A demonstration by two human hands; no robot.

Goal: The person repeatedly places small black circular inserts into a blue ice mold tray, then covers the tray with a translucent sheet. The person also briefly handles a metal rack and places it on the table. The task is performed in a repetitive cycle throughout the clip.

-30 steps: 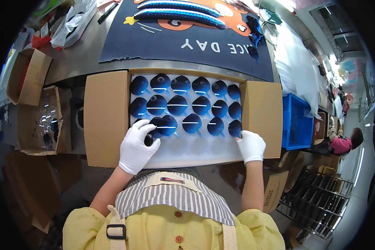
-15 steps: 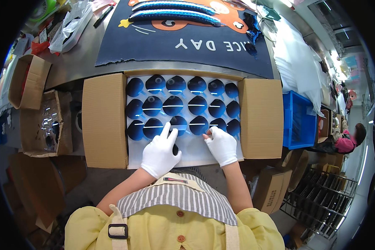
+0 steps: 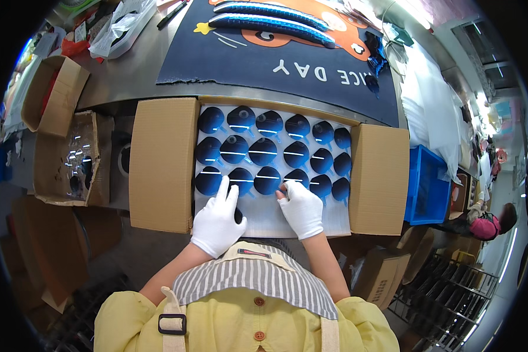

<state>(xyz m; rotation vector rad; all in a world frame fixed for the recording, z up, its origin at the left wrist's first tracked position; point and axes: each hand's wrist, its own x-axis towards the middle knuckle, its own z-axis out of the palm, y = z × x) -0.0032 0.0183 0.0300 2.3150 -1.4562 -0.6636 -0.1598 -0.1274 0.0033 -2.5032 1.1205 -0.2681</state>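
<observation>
Dark blue, gradient-tinted lenses with pale tabs lie in three rows on a white sheet inside a cardboard box. In a white glove, my left hand stretches its index and middle fingers to the front row, by the second lens from the left. Partly hidden between its thumb and palm is another dark lens. My right hand, also gloved but with bare skin at a fingertip, pinches at the lower left edge of the fourth lens. What sits in that pinch is hidden.
Beyond the box, a dark printed mat carries two long stacks of blue lenses. A blue plastic crate stands to the right. Open cardboard boxes are at the left, and a person is far right.
The view has shifted, so the box appears farther right. Along the front row, my left hand has moved from the third lens to the second, my right from near the fifth to the fourth.
</observation>
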